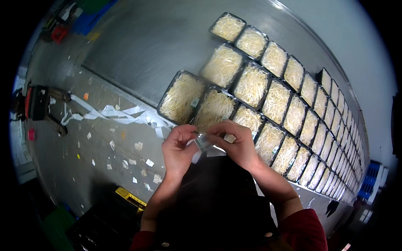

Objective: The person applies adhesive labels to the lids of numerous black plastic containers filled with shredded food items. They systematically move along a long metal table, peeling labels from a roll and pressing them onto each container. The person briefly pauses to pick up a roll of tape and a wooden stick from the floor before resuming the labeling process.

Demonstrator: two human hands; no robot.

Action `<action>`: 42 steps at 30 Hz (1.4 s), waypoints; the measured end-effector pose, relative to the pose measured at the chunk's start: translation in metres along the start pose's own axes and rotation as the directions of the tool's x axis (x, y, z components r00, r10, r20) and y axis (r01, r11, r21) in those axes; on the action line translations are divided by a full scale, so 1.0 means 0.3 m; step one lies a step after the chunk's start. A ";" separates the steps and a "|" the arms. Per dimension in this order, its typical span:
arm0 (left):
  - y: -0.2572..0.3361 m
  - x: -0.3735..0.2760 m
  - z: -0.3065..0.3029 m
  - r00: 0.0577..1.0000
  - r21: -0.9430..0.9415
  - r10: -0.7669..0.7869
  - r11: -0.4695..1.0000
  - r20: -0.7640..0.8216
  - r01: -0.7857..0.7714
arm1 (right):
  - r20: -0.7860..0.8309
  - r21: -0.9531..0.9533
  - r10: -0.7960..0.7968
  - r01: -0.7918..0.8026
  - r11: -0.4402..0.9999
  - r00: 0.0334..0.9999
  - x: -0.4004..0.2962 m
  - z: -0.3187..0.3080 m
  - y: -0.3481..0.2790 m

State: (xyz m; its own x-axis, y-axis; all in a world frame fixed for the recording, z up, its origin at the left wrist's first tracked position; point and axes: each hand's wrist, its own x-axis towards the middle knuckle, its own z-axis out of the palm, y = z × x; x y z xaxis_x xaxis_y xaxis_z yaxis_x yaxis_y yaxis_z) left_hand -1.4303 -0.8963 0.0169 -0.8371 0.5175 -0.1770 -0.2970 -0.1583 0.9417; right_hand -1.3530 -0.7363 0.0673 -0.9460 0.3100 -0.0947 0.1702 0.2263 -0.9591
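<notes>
Both my hands are close together just above the near edge of a metal table [125, 62]. My left hand [180, 147] pinches one side of a small clear label with a printed patch [202, 143]. Fingers of my right hand [235, 141] hold its other side. Part of a pale strip hangs below the label, against my dark apron. Just beyond my hands lie black trays of bean sprouts under clear film; the leftmost tray [182, 97] bears a small label near its right side. The neighbouring tray [215, 109] is partly hidden by my hands.
Rows of similar sprout trays [276, 100] stretch away to the right, several with labels near one edge. Long white backing strips [125, 114] trail from the table edge over the floor at left. Paper scraps litter the floor. A black crate with a yellow edge [130, 197] stands at lower left.
</notes>
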 end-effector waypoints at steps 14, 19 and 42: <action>0.065 -0.026 0.216 0.903 0.149 -0.068 0.989 0.424 0.004 | -0.204 -0.843 -0.284 -0.020 0.538 0.937 0.510 -0.345 0.556; 0.071 -0.018 0.298 0.978 0.052 -0.091 0.995 0.190 0.082 | -0.364 -0.397 -0.150 -0.007 0.918 0.919 0.381 -0.354 0.408; -0.008 -0.046 0.474 0.888 0.066 -0.132 0.991 0.442 0.115 | -0.075 -0.863 -0.244 0.060 0.501 0.967 0.183 -0.663 0.581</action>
State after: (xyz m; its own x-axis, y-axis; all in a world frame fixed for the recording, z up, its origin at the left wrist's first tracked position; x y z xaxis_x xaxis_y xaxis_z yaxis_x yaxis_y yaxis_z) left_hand -1.3527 -0.7836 0.0577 -0.5010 0.8515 -0.1549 -0.3603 -0.0424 0.9319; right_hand -1.3203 -0.4963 -0.0521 -0.9356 0.3134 0.1624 0.2667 0.9291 -0.2563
